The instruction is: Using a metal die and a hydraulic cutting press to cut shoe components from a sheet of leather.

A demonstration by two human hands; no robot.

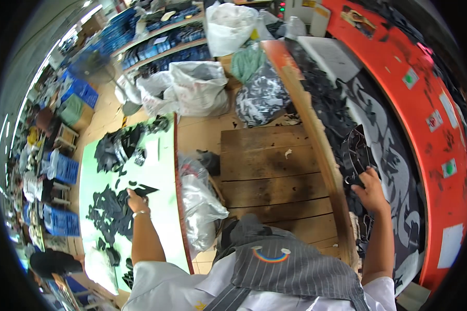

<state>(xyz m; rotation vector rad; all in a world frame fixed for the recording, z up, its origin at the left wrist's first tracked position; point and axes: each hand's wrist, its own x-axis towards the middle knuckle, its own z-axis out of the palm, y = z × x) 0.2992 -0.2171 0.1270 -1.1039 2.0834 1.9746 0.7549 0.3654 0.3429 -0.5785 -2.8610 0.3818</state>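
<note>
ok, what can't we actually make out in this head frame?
- Left hand: its fingers are hidden by the dark cut piece it holds over the green table.
- Right hand: its fingertips are lost in black scraps, so the grip is unclear.
- Shelf goods at the top: too small and bent by the fisheye.

Your left hand (136, 201) rests on the table (163, 171) at your left, among cut pieces (111, 212) — a second heap (120, 147) lies farther along it. Just right of that table sits a plastic bag (200, 199). A wooden platform (270, 166) fills the middle, with sacks (192, 88) beyond it. Your right hand (369, 187) lies on the bench (379, 135) at your right — shelves (161, 39) stand far left.
</note>
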